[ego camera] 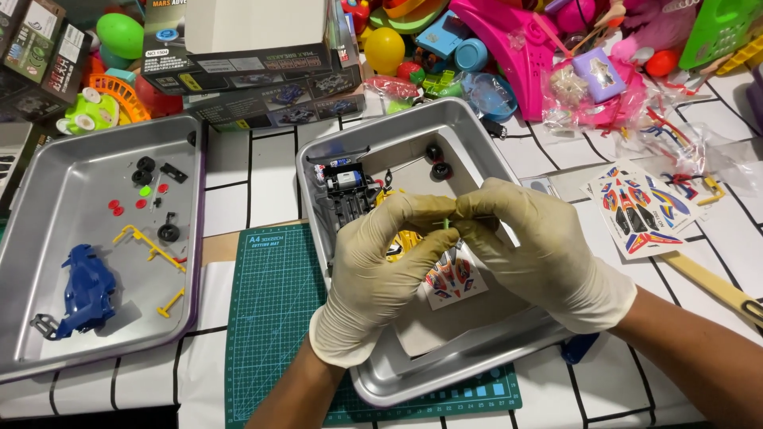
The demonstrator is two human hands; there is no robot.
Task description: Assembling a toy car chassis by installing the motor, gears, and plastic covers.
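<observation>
Above the middle tray (485, 155), both gloved hands meet at the fingertips around a small green part (446, 224). The left hand (381, 266) curls its thumb and forefinger in from the left and pinches the part; the right hand (548, 246) closes its fingertips on it from the other side, so the part is held between both, just over the tray's inside. The part is tiny and mostly hidden by the fingers, so its shape cannot be told. Under the hands lie a small sticker sheet (455, 276) and something yellow (407, 238), half covered. Further back in the same tray sits a black chassis (346, 195) with a motor, and two black wheels (437, 161) lie near the far corner. The tray rests partly on a green cutting mat (270, 318). To the left, well apart, a second tray (48, 199) holds a blue car body (86, 290), yellow sprue pieces (151, 246), red bits and more black wheels. To the right on the white tablecloth lies a larger sticker sheet (640, 208). Boxes (254, 56) and bright plastic toys (517, 48) crowd the far edge of the table.
</observation>
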